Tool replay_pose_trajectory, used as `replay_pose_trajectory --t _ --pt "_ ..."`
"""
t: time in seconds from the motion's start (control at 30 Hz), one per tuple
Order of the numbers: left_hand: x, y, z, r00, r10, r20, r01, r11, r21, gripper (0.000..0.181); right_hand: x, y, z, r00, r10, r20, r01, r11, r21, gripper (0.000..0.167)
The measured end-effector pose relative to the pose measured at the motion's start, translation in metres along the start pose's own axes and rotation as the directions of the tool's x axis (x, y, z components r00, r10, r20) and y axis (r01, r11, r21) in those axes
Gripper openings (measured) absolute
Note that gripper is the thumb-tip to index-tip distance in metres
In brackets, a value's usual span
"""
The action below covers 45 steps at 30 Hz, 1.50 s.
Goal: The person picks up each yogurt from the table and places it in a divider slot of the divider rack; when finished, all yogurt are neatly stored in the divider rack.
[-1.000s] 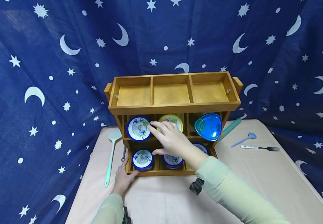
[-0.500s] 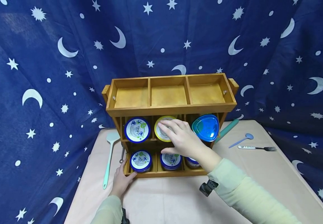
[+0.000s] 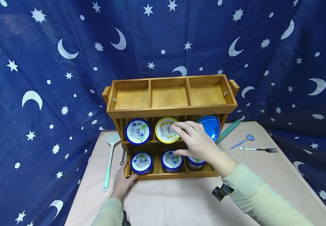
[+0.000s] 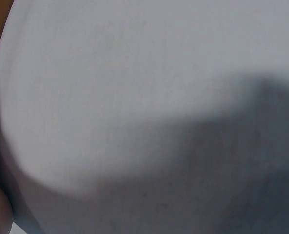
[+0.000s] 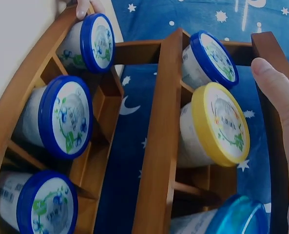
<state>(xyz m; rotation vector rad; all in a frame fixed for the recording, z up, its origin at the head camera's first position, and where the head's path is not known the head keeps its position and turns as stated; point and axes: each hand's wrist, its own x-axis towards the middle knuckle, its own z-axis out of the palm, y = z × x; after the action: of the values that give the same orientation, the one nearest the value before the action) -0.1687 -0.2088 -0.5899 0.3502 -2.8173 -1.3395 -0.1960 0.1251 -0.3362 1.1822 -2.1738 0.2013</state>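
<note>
A three-tier wooden rack point(image 3: 171, 111) stands on the table. My left hand point(image 3: 121, 182) holds its lower left corner, thumb on the front edge. My right hand point(image 3: 198, 141), fingers extended and holding nothing, hovers before the right part of the shelves. It partly covers a translucent blue-lidded container point(image 3: 213, 125) in the middle tier. Left of that sit a yellow-lidded tub point(image 3: 167, 130) and a blue-lidded tub point(image 3: 138, 131). Below, three blue-lidded tubs line the bottom tier: left point(image 3: 141, 162), middle point(image 5: 68, 117) and right point(image 5: 49, 204). The left wrist view shows mostly blurred cloth.
A mint spatula point(image 3: 110, 160) and a dark-handled utensil point(image 3: 122, 155) lie left of the rack. On the right are a green stick-like thing point(image 3: 230, 129), a small blue spoon point(image 3: 244, 141) and a fork point(image 3: 259, 149). A starry curtain point(image 3: 75, 75) hangs behind.
My right hand has moved right, from near the upper left blue-lidded tub, past the yellow-lidded one, to before the blue-lidded container. My left hand stays at the rack's corner. The head view shifted slightly.
</note>
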Motion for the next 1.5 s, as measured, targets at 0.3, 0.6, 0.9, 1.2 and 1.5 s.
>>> replay_pose_trajectory --t 0.3,0.6,0.9,1.2,1.5 --pt "0.002 -0.004 0.001 1.000 0.002 -0.011 -0.002 1.000 0.001 0.088 -0.011 0.012 -0.007 0.999 -0.006 -0.053 0.006 1.000 0.007 0.091" --pt "0.002 -0.004 0.000 1.000 -0.009 0.008 0.009 1.000 -0.004 0.088 -0.020 0.022 -0.017 0.992 -0.002 -0.124 0.008 0.999 0.042 0.078" --pt "0.003 -0.004 -0.002 1.000 -0.005 0.020 0.005 1.000 0.000 0.089 -0.024 0.027 -0.029 0.983 0.049 -0.176 -0.039 0.997 0.062 0.081" --pt "0.003 -0.013 -0.006 0.999 0.022 0.034 -0.020 0.999 -0.046 0.089 -0.031 0.036 -0.034 0.963 0.073 -0.257 -0.062 0.997 0.052 0.079" --pt "0.003 -0.004 -0.012 0.999 0.031 0.041 -0.028 0.997 -0.072 0.087 -0.043 0.051 -0.045 0.953 0.116 -0.281 -0.105 0.993 0.054 0.081"
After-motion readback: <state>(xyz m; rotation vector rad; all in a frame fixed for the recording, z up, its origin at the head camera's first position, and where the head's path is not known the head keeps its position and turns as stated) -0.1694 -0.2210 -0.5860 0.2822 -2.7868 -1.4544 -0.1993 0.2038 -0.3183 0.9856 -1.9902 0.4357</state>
